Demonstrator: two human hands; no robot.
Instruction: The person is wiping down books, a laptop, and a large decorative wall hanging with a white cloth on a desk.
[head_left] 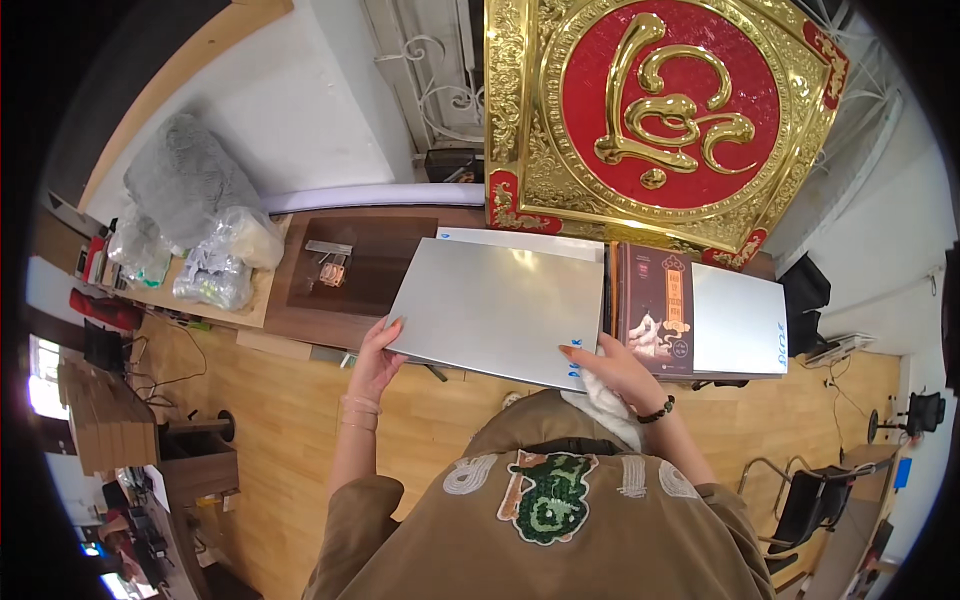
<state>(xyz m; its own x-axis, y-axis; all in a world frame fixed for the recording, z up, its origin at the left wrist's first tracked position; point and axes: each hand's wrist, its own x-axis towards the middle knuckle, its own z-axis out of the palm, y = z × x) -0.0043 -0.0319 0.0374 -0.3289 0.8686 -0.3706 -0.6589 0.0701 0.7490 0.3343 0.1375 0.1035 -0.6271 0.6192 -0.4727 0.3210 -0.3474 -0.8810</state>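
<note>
One glossy silver panel (497, 308), blue-marked

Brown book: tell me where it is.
The brown book lies right of centre in the head view, between the held silver panel and a pale panel.

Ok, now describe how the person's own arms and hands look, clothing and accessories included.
Both arms wear brown sleeves ending near the elbow. The left hand is gloveless, with thin pale bands around its wrist. The right hand is gloveless too, with a dark, apparently beaded bracelet.
</note>
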